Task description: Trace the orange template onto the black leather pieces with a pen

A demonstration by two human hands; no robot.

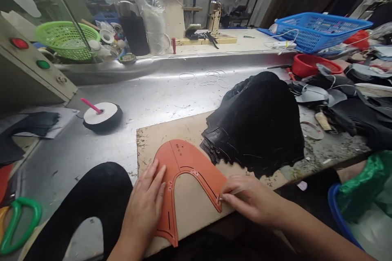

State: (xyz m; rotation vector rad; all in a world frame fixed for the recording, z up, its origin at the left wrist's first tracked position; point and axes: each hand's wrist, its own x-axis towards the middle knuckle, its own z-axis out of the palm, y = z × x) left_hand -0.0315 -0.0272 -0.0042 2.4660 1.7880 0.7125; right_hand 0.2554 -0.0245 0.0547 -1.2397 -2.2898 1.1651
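An orange U-shaped template [167, 157] with narrow slots and small printed marks lies on a tan board [191, 200]. My left hand [145, 195] rests flat on the template's left arm, fingers stretched out. At the tip of its right arm, my right hand [249, 197] pinches a thin, pale pen-like stick [240, 190], its point at the slot near the edge. Whether anything lies under the template is hidden. A black U-shaped piece [107, 179] lies to the left of my left hand. Behind my right hand sits a stack of black pieces [260, 118].
At the left are a tape roll [102, 116] with a pink pen and green-handled scissors [20, 224]. A blue basket [321, 28], red bowl [315, 65] and dark scraps crowd the right. A blue bin [338, 212] with green plastic stands below the table edge.
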